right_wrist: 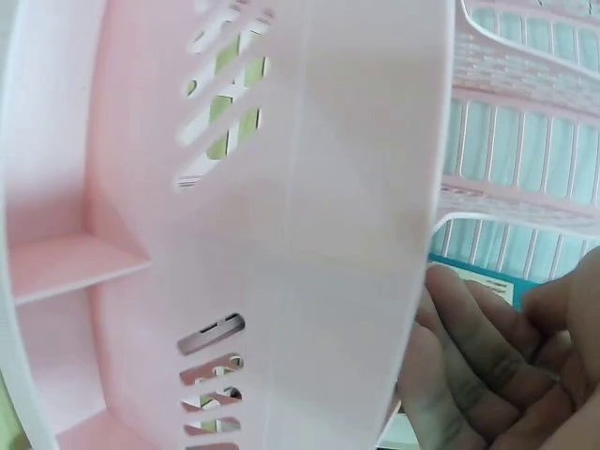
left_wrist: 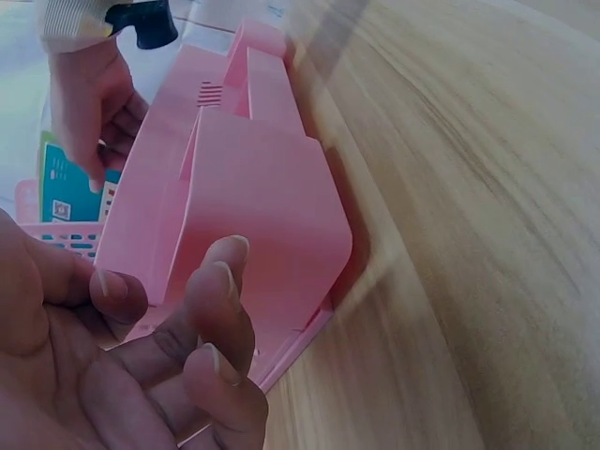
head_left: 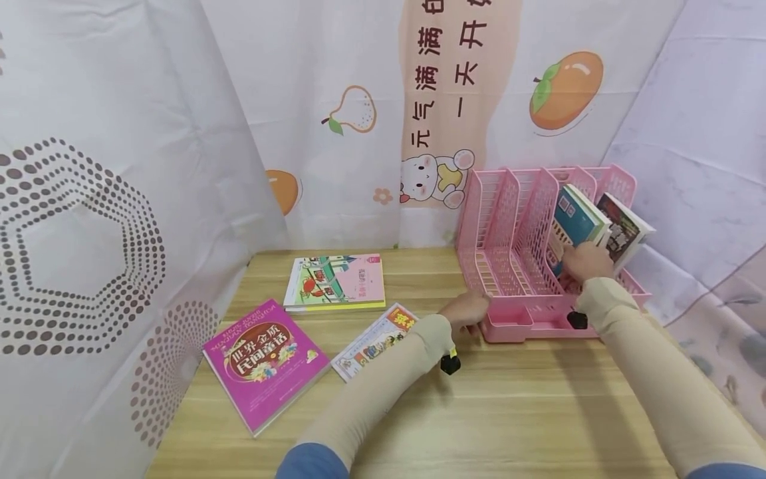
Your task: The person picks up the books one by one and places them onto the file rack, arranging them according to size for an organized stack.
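Observation:
A pink book rack with upright dividers stands at the right of the table. My left hand is at its front left corner. The left wrist view shows those fingers loosely bent beside the rack's wall. Over the rack's front wall reaches my right hand, at the lower end of a teal book leaning in one slot. Its half-curled fingers lie against the teal cover, and the palm shows bare. A dark-covered book leans in the slot further right.
A magenta book lies flat at the table's left. Behind it is a small stack topped by a pink-and-green picture book. A white comic-style booklet lies partly under my left sleeve. A patterned curtain hangs along the back edge.

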The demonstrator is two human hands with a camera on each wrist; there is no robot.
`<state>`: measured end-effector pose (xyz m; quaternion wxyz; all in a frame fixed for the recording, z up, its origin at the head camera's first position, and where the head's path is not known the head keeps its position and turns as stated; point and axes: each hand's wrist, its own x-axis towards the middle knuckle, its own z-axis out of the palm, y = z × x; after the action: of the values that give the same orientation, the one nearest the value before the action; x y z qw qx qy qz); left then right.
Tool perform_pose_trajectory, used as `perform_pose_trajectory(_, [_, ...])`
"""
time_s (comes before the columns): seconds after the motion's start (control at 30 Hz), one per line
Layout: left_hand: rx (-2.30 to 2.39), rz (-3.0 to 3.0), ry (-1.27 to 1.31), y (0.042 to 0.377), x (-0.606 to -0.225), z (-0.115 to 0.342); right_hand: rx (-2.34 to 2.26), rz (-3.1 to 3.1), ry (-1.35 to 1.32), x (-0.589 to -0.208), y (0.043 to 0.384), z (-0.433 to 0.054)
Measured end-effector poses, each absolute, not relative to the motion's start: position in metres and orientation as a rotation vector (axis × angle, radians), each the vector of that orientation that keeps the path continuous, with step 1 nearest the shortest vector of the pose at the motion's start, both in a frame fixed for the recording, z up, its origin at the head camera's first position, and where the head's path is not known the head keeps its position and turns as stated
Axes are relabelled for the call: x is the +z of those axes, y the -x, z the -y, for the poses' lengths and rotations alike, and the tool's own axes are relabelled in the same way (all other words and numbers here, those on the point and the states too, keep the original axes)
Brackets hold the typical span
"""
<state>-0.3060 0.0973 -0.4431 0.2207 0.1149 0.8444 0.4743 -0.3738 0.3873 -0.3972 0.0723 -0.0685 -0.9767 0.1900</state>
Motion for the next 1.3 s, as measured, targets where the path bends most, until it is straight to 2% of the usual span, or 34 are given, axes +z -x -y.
perform_pose_trajectory(0.2, [1.232, -2.458, -0.440, 0.306, -0.444, -0.094, 0.560, 2.889, 0.013, -0.393, 0.363, -0.382])
perform_pose_trajectory(0.4, [1.279, -2.501, -0.620, 0.300, -0.461, -0.082, 0.532, 2.878, -0.017, -0.393, 0.347, -0.375])
perform_pose_trajectory(0.63, [1.182, -2.649, -0.735, 0.314, -0.475, -0.055, 0.670, 2.788, -0.152, -0.394, 0.341, -0.353])
perform_pose_trajectory(1.3, [0.979, -2.738, -0.839, 0.311, -0.471, 0.033, 0.908, 2.905, -0.484, -0.405, 0.335, -0.305])
